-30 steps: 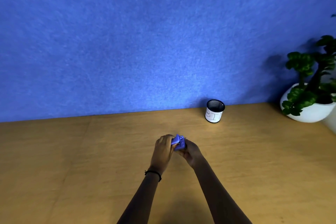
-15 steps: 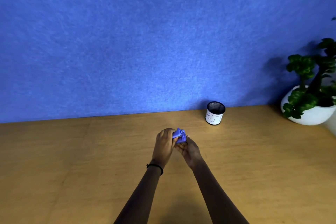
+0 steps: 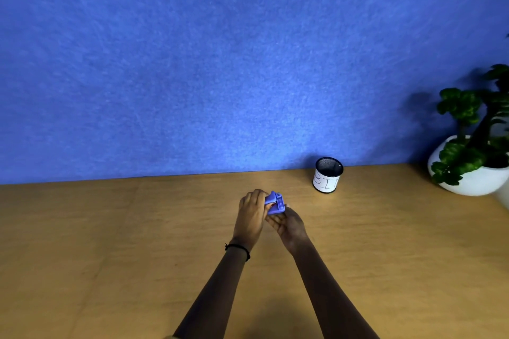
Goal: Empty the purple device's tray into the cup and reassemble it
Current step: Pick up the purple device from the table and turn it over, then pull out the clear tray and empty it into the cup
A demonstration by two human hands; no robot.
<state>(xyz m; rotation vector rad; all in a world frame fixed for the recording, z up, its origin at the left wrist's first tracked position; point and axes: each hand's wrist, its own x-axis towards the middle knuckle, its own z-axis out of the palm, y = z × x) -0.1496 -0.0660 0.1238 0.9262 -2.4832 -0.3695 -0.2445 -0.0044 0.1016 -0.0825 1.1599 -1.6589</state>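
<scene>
Both hands hold purple device [image 3: 275,203]; cup [image 3: 327,175] & plant [image 3: 473,132] well apart.

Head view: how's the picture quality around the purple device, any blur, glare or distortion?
Head view: purple device small and soft, tray detail unreadable; the left hand covers part of it, right hand beneath; no glare; wide-angle bends the table edge; cup lettering is legible.

Smooth purple plastic device [image 3: 275,203] between the hands, black metal-mesh cup [image 3: 327,175] with white paper label beyond the right hand [image 3: 289,224], matt wood-grain table [image 3: 110,242] beneath, fuzzy blue felt wall [image 3: 220,63] behind
</scene>
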